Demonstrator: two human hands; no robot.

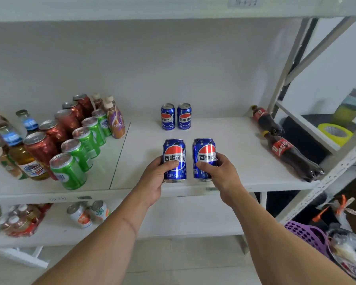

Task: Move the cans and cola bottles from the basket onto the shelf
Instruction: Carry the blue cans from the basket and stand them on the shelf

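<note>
Head view looks down along two bare forearms that reach forward side by side to the front of a white shelf [245, 161]. The left hand [156, 177] comes in from below, its thumb curled across the lower front of a blue cola can [174, 159] and its fingers wrapped round the can's left side and out of sight behind it. The right hand [220, 171] mirrors it: the thumb lies across the front of a second blue can [203, 156], and the fingers curl round the can's right side. Both cans stand upright, side by side with a narrow gap between them, close to the shelf's front edge; whether their bases touch the board cannot be told. Only the lower half of each can is covered by the hand; the tops and the red-and-white emblems stay clear of the fingers.

Farther back on the same board two more blue cans [176, 116] stand upright just beside each other near the back wall. At the right end two dark cola bottles [292, 155] lean toward the frame post. To the left stand rows of green cans [84, 140] and red cans [49, 140] among other drink bottles. A purple basket [304, 233] sits low at the right, near the floor.
</note>
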